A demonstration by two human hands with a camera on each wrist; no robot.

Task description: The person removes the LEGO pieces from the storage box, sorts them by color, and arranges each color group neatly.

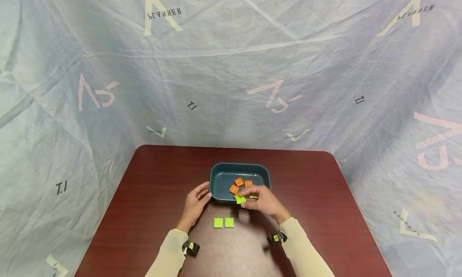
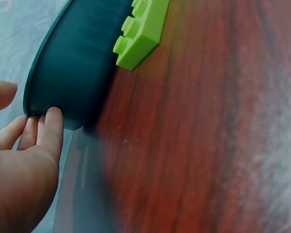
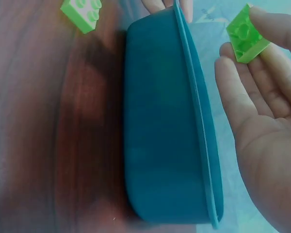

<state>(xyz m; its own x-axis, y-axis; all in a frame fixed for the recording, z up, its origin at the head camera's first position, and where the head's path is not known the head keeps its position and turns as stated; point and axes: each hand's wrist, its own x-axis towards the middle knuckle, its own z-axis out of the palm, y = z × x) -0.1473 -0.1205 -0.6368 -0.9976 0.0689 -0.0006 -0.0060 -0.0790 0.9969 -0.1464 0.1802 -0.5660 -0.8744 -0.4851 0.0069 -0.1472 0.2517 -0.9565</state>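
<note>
My right hand [image 1: 265, 201] is above the front right part of a dark teal tray [image 1: 216, 168]. Between thumb and fingers it pinches a lime-green toy building brick [image 1: 240, 199], whose hollow underside shows in the right wrist view [image 3: 244, 32]. The straight fingers of my left hand [image 1: 193, 207] touch the tray's outer wall at its left end. Inside the tray lie several orange bricks [image 1: 239, 182], and a bit of lime green [image 1: 253, 197] shows beside the right hand, partly hidden. Two lime-green bricks, a left one [image 1: 218, 223] and a right one [image 1: 229, 223], sit studs up before the tray.
A dark red wood-grain table [image 1: 162, 168] bears the tray and bricks. Pale printed sheeting [image 1: 223, 120] hangs behind the table and along both sides. Each wrist wears a black camera strap, one on the left [image 1: 191, 248] and one on the right [image 1: 276, 238].
</note>
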